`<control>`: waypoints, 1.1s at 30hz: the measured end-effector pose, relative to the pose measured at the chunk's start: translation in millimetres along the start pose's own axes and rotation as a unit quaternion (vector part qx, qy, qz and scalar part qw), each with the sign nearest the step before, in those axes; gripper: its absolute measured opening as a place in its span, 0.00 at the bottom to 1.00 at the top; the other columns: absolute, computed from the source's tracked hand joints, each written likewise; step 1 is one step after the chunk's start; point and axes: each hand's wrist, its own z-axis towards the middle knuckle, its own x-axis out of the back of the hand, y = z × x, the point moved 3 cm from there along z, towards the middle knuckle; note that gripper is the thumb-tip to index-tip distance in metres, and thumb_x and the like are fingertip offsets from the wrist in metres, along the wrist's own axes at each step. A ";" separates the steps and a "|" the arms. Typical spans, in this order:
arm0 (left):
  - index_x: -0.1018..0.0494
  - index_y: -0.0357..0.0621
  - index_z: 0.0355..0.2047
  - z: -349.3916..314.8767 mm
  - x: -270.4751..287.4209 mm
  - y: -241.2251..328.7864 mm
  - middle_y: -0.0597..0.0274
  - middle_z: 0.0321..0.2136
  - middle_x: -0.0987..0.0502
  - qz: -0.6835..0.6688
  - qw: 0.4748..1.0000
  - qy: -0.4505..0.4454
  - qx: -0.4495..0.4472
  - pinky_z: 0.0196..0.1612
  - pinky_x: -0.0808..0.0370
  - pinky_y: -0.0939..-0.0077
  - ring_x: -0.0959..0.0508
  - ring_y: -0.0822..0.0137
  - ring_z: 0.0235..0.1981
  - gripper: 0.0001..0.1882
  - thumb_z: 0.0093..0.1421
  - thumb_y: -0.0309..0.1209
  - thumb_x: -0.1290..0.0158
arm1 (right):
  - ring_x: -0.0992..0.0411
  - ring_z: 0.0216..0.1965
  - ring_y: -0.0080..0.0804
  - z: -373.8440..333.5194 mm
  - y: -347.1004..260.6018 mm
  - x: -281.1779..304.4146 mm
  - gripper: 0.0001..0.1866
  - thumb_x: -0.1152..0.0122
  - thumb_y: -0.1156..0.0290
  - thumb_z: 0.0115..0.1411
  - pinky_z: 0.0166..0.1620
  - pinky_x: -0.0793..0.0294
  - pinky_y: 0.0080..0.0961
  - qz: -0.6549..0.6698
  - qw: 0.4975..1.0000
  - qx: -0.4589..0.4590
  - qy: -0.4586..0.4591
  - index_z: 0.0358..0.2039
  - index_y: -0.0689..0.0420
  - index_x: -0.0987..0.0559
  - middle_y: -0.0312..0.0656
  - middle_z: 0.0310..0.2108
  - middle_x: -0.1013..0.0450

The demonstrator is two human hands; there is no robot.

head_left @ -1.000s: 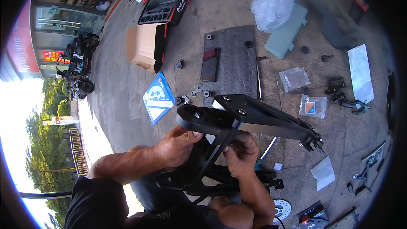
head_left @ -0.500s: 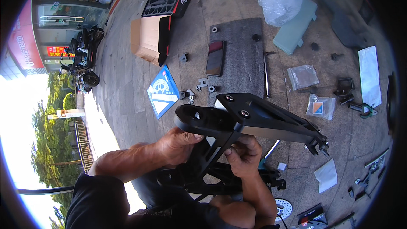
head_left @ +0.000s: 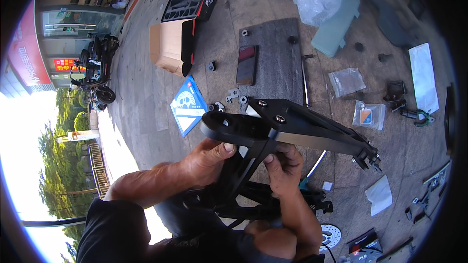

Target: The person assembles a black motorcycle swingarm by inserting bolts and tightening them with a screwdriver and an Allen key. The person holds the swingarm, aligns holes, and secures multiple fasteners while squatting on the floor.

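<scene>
White sky (head_left: 19, 151) glares at left; shaded pavement (head_left: 146, 102) fades toward dark edges.

Black on the frame (head_left: 292, 135), silver on its bolts (head_left: 280, 119), charcoal grey on the mat (head_left: 278, 65), blue-and-white print on the packet (head_left: 188, 109), pale green on the case (head_left: 336, 28), and brown, black and red on the carton (head_left: 168, 46).

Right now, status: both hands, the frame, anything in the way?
Left hand gripping frame; right hand curled against it, grip partly hidden. Frame held above paving. No obstruction seen; phone on mat, blue packet beyond.
</scene>
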 end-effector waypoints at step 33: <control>0.38 0.43 0.59 4.3 -32.0 16.9 0.60 0.47 0.28 0.253 0.952 -0.001 -0.173 0.47 0.29 0.69 0.28 0.67 0.46 0.29 0.66 0.49 0.52 | 0.30 0.28 0.21 33.4 -3.8 -8.5 0.09 0.37 0.70 0.60 0.33 0.31 0.19 -0.100 0.993 -0.059 0.021 0.37 0.61 0.22 0.35 0.27 0.26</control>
